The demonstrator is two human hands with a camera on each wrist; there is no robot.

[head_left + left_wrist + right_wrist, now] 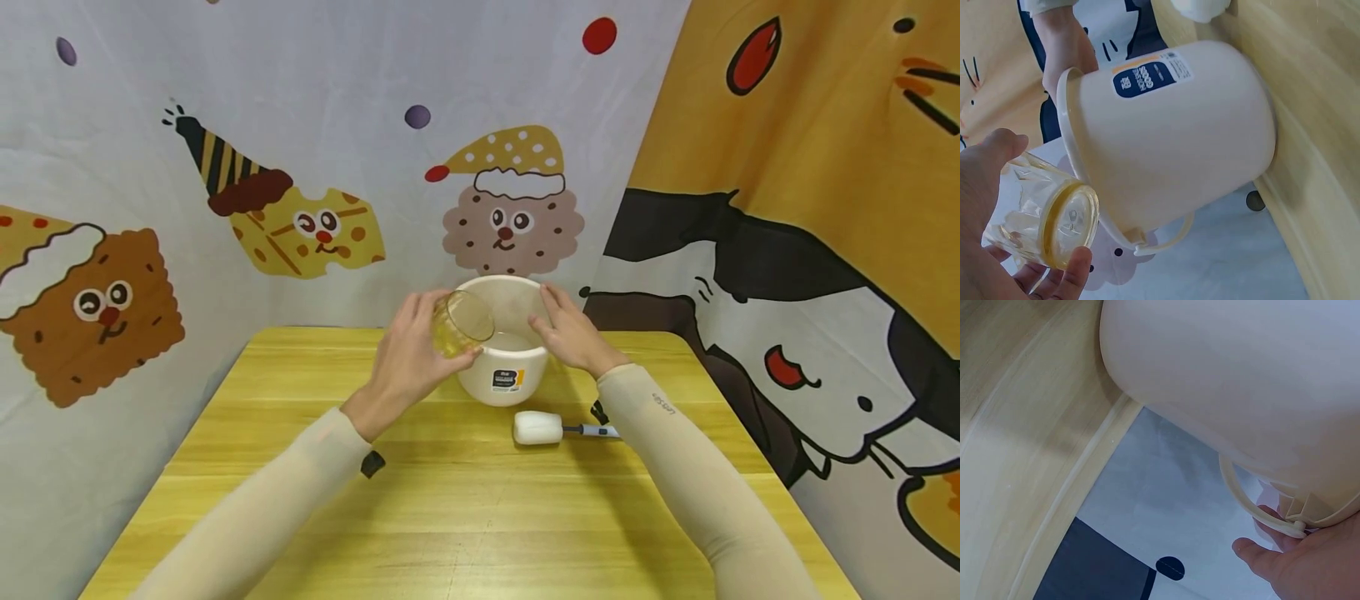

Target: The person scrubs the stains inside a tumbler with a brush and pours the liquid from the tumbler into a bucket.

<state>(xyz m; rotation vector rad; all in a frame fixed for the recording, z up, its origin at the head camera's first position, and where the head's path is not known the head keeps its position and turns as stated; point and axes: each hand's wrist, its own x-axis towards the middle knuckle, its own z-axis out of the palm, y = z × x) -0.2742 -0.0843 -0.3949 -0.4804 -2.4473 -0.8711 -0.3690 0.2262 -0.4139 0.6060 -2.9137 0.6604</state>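
My left hand (pixel 408 350) grips an amber faceted glass tumbler (pixel 1035 200), thumb on one side and fingers on the other. The tumbler leans over the left rim of a cream plastic bucket (pixel 498 375), its mouth towards the bucket's opening. Whether the tumbler holds any liquid I cannot tell. On the opposite side, my right hand (pixel 573 329) holds the bucket's rim, close to where the handle (pixel 1244 497) joins. The bucket stands upright on the table, a dark label (pixel 1147 78) on its front. What lies at its bottom is unclear.
In front of the bucket lies a sponge brush (pixel 538 428), its white head to the left and its handle partly behind my right sleeve. The wooden table (pixel 420 517) ends just behind the bucket, where a cartoon-printed curtain (pixel 322 108) hangs.
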